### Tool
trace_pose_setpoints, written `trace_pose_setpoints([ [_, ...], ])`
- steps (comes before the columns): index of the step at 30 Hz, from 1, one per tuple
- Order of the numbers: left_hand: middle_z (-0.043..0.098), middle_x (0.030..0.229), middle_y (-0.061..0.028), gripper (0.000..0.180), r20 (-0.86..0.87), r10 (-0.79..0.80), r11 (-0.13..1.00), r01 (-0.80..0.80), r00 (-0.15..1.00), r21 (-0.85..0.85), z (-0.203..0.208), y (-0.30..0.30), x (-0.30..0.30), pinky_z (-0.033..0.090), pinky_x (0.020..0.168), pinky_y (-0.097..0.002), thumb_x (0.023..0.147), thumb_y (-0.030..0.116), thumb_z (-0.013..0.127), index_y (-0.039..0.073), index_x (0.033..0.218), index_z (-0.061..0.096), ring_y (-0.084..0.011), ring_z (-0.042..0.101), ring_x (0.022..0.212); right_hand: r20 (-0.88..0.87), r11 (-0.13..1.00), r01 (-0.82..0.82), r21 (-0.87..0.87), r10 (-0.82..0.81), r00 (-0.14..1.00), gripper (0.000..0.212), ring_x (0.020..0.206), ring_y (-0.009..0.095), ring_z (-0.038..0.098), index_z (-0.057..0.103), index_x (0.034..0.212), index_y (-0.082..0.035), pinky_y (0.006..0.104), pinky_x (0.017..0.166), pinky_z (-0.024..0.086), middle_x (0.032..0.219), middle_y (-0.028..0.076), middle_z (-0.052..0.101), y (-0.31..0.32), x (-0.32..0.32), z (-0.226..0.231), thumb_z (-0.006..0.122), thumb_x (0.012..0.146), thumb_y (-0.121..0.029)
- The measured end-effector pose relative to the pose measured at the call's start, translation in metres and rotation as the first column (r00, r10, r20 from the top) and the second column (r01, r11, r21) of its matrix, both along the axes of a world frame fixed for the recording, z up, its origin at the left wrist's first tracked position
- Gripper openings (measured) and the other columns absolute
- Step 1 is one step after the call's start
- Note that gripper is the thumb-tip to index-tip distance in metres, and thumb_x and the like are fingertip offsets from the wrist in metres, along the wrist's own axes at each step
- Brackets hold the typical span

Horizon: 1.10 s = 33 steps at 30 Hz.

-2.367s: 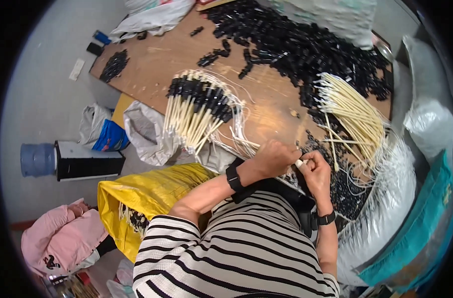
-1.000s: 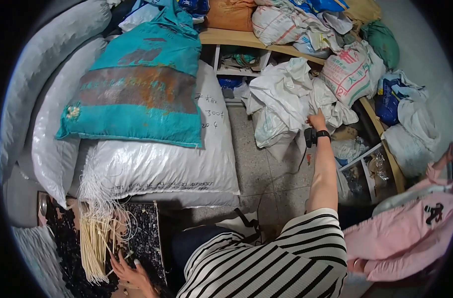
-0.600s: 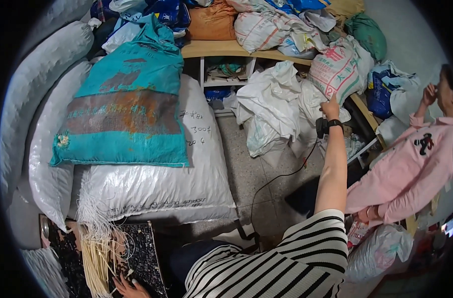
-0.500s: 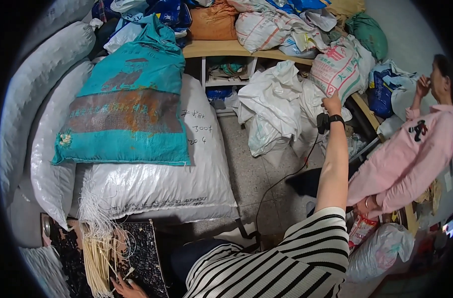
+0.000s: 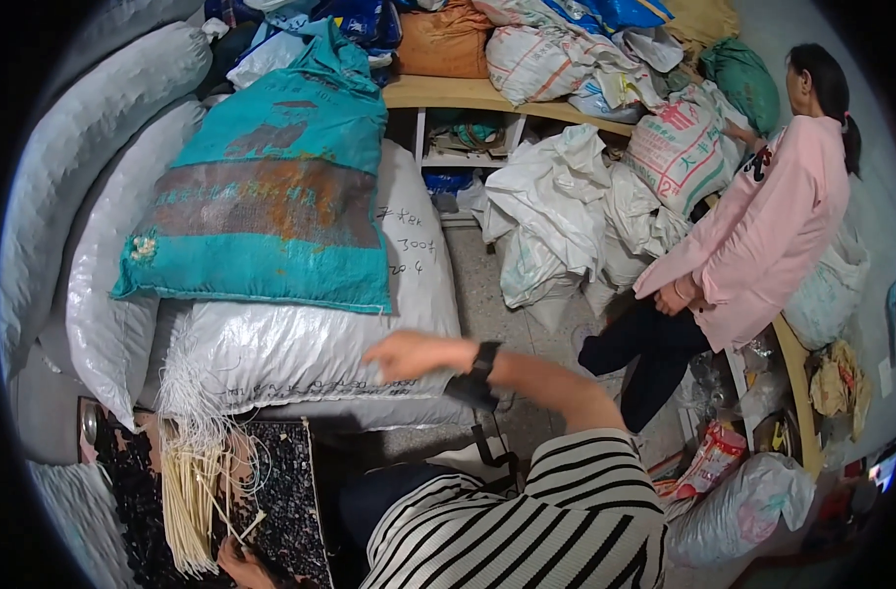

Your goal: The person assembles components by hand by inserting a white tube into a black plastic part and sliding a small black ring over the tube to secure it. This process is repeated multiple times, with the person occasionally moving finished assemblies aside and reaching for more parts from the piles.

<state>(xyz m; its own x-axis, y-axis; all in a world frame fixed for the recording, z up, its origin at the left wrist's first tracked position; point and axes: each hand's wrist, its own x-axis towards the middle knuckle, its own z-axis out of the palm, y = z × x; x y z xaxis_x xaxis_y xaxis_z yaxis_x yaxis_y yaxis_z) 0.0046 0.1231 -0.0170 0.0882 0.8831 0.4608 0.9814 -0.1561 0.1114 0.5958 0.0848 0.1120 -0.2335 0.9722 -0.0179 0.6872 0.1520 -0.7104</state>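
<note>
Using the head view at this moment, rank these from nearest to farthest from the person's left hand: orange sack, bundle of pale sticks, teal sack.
From the left hand:
1. Bundle of pale sticks: right beside it, toward the picture's left.
2. Teal sack: farther up, lying on a white sack.
3. Orange sack: at the back, near the picture's top edge.

Right forearm (image 5: 551, 381) angled leftward, right fingers (image 5: 378, 351) pointing left, left fingers (image 5: 231, 558) lower down

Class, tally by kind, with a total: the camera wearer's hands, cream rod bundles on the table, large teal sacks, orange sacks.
Wearer's hands (left hand, right hand): 2
Cream rod bundle: 1
Large teal sack: 1
Orange sack: 1
Total: 5
</note>
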Motion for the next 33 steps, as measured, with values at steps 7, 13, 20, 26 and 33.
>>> trace_pose_setpoints([
  [7, 0.053, 0.112, -0.0152, 0.026, 0.161, 0.060, 0.979, -0.026, 0.985, -0.204, 0.015, -0.017, 0.006, 0.043, 0.082, -0.0459, 0.096, 0.023, 0.050, 0.001, 0.110, 0.057, -0.0319, 0.051, 0.098, -0.110, 0.843, -0.532, 0.076, 0.538, 0.836, 0.043, 0.070, 0.029, 0.063, 0.062, 0.110, -0.007, 0.0404, 0.060, 0.046, 0.073, 0.009, 0.065, 0.014, -0.163, 0.020, 0.068, 0.077, -0.033],
  [13, 0.052, 0.119, -0.0159, 0.027, 0.445, 0.118, 0.979, -0.029, 0.888, -0.200, 0.006, -0.010, 0.005, 0.045, 0.081, -0.0459, 0.098, 0.021, 0.047, 0.001, 0.114, 0.056, -0.0311, 0.054, 0.097, -0.223, 0.855, -0.518, -0.030, 0.499, 0.837, 0.037, 0.067, 0.029, 0.062, 0.065, 0.104, -0.006, 0.0393, 0.059, 0.044, 0.069, 0.008, 0.064, 0.005, -0.183, 0.013, 0.068, 0.076, -0.030],
  [20, 0.053, 0.118, -0.0174, 0.044, 0.182, -0.081, 0.993, 0.095, 0.980, -0.070, 0.002, -0.012, 0.003, 0.046, 0.084, -0.0466, 0.100, 0.040, 0.039, 0.004, 0.113, 0.059, -0.0355, 0.054, 0.099, -0.313, 0.881, -0.468, -0.074, 0.425, 0.849, 0.029, 0.066, 0.028, 0.061, 0.068, 0.096, -0.005, 0.0385, 0.060, 0.045, 0.069, 0.010, 0.064, 0.005, -0.200, -0.007, 0.064, 0.072, -0.020],
  [26, 0.053, 0.119, -0.0192, 0.042, 0.301, -0.083, 0.994, 0.059, 0.950, 0.088, 0.070, -0.046, 0.032, 0.041, 0.094, -0.0474, 0.096, 0.036, 0.049, 0.000, 0.116, 0.057, -0.0352, 0.051, 0.110, -0.404, 0.813, -0.581, 0.021, 0.539, 0.739, 0.032, 0.069, 0.026, 0.062, 0.065, 0.104, -0.006, 0.0379, 0.062, 0.047, 0.079, 0.012, 0.066, 0.016, -0.226, -0.019, 0.065, 0.078, -0.025],
  [33, 0.063, 0.096, -0.0111, 0.030, 0.727, 0.420, 0.907, -0.271, 0.544, -0.321, 0.045, -0.122, 0.008, 0.049, 0.079, -0.0312, 0.079, 0.006, 0.059, 0.006, 0.109, 0.060, -0.0218, 0.062, 0.086, -0.425, 0.781, -0.584, -0.222, 0.461, 0.779, 0.034, 0.071, 0.017, 0.065, 0.062, 0.114, -0.007, 0.0306, 0.066, 0.050, 0.082, 0.010, 0.068, 0.015, -0.254, -0.014, 0.065, 0.083, -0.020],
])
